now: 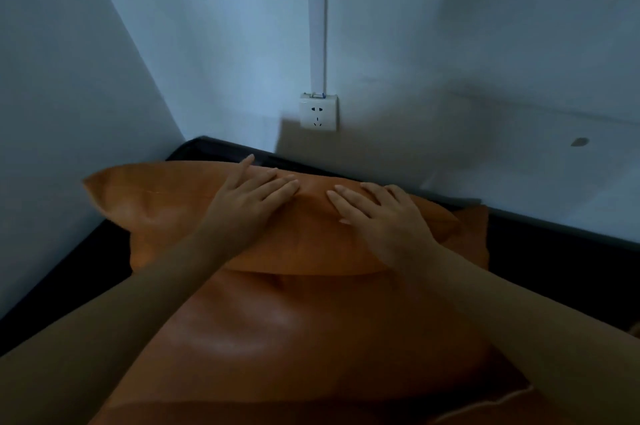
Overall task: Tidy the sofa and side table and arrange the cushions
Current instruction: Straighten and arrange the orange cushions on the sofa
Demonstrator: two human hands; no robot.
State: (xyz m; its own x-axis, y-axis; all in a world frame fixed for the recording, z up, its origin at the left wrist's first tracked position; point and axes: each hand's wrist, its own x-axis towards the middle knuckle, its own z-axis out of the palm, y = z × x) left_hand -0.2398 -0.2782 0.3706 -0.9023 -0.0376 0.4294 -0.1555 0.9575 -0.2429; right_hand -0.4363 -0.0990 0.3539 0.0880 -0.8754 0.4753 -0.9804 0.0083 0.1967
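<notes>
An orange leather-look cushion (166,206) lies across the top of a second, larger orange cushion (284,331), both on the black sofa (540,251) in the room's corner. My left hand (249,196) presses flat on the upper cushion with straight fingers, left of its middle. My right hand (377,213) lies flat on the same cushion just to the right, fingers spread and pointing left. The two hands' fingertips are a short gap apart. Neither hand holds anything.
The sofa's black back edge (214,144) runs along pale walls that meet in a corner at the left. A white wall socket (318,112) with a cable duct (319,9) above it sits just behind the cushions. Another orange edge (485,404) shows at the bottom right.
</notes>
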